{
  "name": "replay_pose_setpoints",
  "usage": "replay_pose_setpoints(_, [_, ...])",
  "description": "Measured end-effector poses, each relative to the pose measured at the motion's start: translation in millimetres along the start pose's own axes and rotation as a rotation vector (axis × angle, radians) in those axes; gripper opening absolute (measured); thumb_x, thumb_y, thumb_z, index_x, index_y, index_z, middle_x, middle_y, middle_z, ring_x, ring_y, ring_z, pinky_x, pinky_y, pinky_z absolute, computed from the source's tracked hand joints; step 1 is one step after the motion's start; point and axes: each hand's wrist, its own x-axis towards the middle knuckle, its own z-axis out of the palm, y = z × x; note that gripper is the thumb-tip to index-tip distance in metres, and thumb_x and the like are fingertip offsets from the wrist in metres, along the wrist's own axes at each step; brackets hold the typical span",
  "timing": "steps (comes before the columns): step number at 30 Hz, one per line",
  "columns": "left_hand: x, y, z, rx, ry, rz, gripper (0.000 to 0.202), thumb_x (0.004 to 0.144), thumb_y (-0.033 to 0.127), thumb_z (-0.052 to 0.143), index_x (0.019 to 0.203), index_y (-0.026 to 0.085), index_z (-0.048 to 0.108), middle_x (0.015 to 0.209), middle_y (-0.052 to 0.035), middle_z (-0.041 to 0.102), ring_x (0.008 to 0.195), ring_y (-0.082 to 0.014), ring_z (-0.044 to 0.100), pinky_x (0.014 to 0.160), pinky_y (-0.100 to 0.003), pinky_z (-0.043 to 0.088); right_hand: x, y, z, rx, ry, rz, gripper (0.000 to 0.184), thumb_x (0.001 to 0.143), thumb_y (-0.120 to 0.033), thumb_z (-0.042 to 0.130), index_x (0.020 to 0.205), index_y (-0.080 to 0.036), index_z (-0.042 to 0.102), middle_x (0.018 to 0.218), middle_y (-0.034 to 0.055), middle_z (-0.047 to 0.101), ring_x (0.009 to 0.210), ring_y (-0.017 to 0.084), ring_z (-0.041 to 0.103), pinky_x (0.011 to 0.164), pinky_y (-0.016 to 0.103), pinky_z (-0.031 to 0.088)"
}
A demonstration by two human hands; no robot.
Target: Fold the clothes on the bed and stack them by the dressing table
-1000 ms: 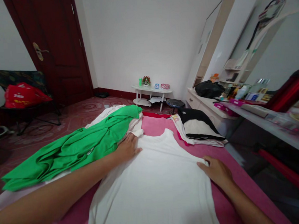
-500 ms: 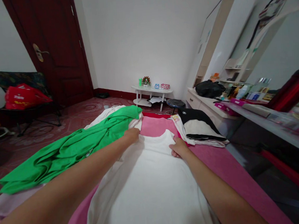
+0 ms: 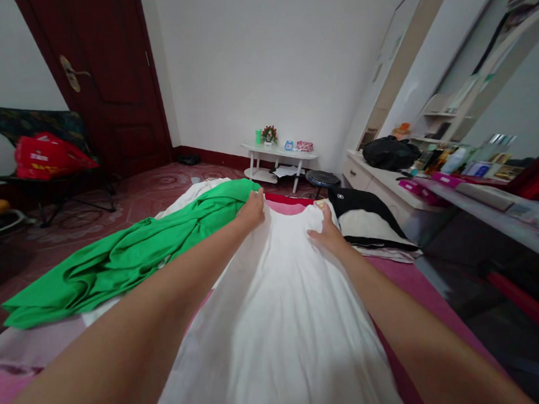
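A white top (image 3: 291,306) is stretched out in front of me on the pink bedding, its neckline at the far end and its lower part running out of view. My left hand (image 3: 252,211) is closed on the shoulder at the left of the neckline, beside a green garment (image 3: 129,256). At the right shoulder, my right hand (image 3: 328,231) grips the fabric with the thumb on top; its other fingers are partly hidden. Lengthwise creases run down the top from the neckline.
A folded black-and-grey garment (image 3: 368,219) lies on a pile at the right. Pink bedding (image 3: 426,295) shows beneath. A dresser (image 3: 389,183) with bottles and a black bag stands to the right. A low white table (image 3: 279,151), a stool (image 3: 322,178) and a chair with a red bag (image 3: 51,158) stand farther off.
Both hands have moved farther away, drawing the top's neckline forward and pulling the cloth into lengthwise creases. The hands are slightly wider apart. The view has shifted and tilted a little.
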Motion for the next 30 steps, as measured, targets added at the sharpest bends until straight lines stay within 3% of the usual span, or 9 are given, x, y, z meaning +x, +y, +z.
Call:
replay_pose_setpoints(3, [-39.5, -2.9, 5.7, -0.004, -0.094, 0.077, 0.081, 0.075, 0.007, 0.064, 0.145, 0.005, 0.025, 0.151, -0.0242, 0.021, 0.141, -0.0307, 0.021, 0.113, -0.038, 0.025, -39.8, 7.3, 2.0, -0.144, -0.114, -0.085, 0.096, 0.07, -0.018, 0.064, 0.15, -0.016, 0.01, 0.154, 0.0154, 0.023, 0.139, 0.025, 0.029, 0.114, 0.042, 0.025])
replay_pose_setpoints(8, [-154.5, -13.8, -23.3, -0.128, -0.268, 0.328, 0.072, 0.079, 0.011, 0.06, 0.144, 0.018, 0.03, 0.153, -0.0133, 0.021, 0.139, -0.0245, 0.028, 0.114, -0.035, 0.027, -131.4, 7.1, -24.2, -0.237, -0.257, -0.092, 0.068, 0.078, -0.025, 0.054, 0.143, -0.014, 0.033, 0.146, 0.0156, 0.04, 0.134, 0.024, 0.039, 0.112, 0.042, 0.029])
replay_pose_setpoints(12, [-245.6, -27.9, -69.7, -0.193, -0.304, 0.379, 0.044, 0.088, 0.014, 0.049, 0.131, 0.024, 0.049, 0.133, -0.0091, 0.05, 0.119, -0.0217, 0.051, 0.102, -0.033, 0.041, -199.5, -2.1, -70.7, -0.196, -0.325, -0.054, 0.039, 0.078, -0.021, 0.05, 0.114, -0.021, 0.063, 0.129, 0.0102, 0.059, 0.122, 0.023, 0.053, 0.107, 0.041, 0.038])
replay_pose_setpoints(15, [-288.3, -42.0, -97.2, -0.213, -0.402, 0.374, 0.031, 0.092, 0.013, 0.042, 0.114, 0.025, 0.061, 0.112, -0.0066, 0.063, 0.102, -0.018, 0.06, 0.09, -0.026, 0.048, -241.8, 1.3, -106.5, -0.189, -0.41, -0.032, 0.036, 0.077, -0.018, 0.047, 0.102, -0.029, 0.071, 0.126, 0.0054, 0.062, 0.12, 0.023, 0.056, 0.105, 0.039, 0.041])
replay_pose_setpoints(19, [-313.1, -56.9, -116.3, -0.187, -0.401, 0.39, 0.044, 0.089, 0.006, 0.038, 0.115, 0.031, 0.063, 0.126, -0.0042, 0.058, 0.113, -0.0195, 0.057, 0.095, -0.026, 0.045, -278.1, 10.3, -126.9, -0.293, -0.495, 0.009, 0.048, 0.077, -0.021, 0.054, 0.121, -0.039, 0.062, 0.141, 0.0014, 0.049, 0.128, 0.025, 0.047, 0.106, 0.041, 0.04])
replay_pose_setpoints(21, [-315.7, -58.5, -120.4, -0.185, -0.449, 0.397, 0.047, 0.088, 0.006, 0.04, 0.12, 0.034, 0.061, 0.135, -0.003, 0.053, 0.121, -0.0208, 0.052, 0.1, -0.027, 0.042, -286.2, 6.1, -120.9, -0.304, -0.525, -0.012, 0.05, 0.075, -0.026, 0.062, 0.122, -0.042, 0.061, 0.145, 0.0008, 0.043, 0.13, 0.027, 0.044, 0.106, 0.041, 0.04])
replay_pose_setpoints(24, [-312.0, -52.0, -121.5, -0.207, -0.518, 0.414, 0.046, 0.087, 0.008, 0.044, 0.122, 0.035, 0.059, 0.14, -0.0033, 0.046, 0.126, -0.0226, 0.046, 0.105, -0.03, 0.038, -290.2, -8.7, -102.8, -0.224, -0.456, -0.072, 0.041, 0.075, -0.034, 0.065, 0.115, -0.044, 0.065, 0.147, 0.0007, 0.04, 0.13, 0.028, 0.043, 0.105, 0.043, 0.04])
replay_pose_setpoints(27, [-305.1, -40.0, -120.5, -0.33, -0.529, 0.418, 0.03, 0.09, 0.016, 0.046, 0.11, 0.029, 0.064, 0.133, -0.0068, 0.05, 0.121, -0.0235, 0.048, 0.103, -0.031, 0.039, -288.1, -17.8, -97.0, -0.12, -0.379, -0.082, 0.027, 0.078, -0.038, 0.058, 0.102, -0.042, 0.072, 0.144, 0.0002, 0.045, 0.127, 0.029, 0.047, 0.101, 0.045, 0.045])
replay_pose_setpoints(30, [-303.2, -31.6, -125.1, -0.54, -0.567, 0.402, 0.024, 0.095, 0.031, 0.043, 0.098, 0.024, 0.065, 0.116, -0.0094, 0.058, 0.11, -0.0227, 0.054, 0.098, -0.032, 0.043, -283.7, -14.4, -112.8, -0.098, -0.333, -0.049, 0.029, 0.072, -0.041, 0.063, 0.1, -0.043, 0.072, 0.128, 0.0027, 0.061, 0.118, 0.031, 0.056, 0.097, 0.047, 0.047])
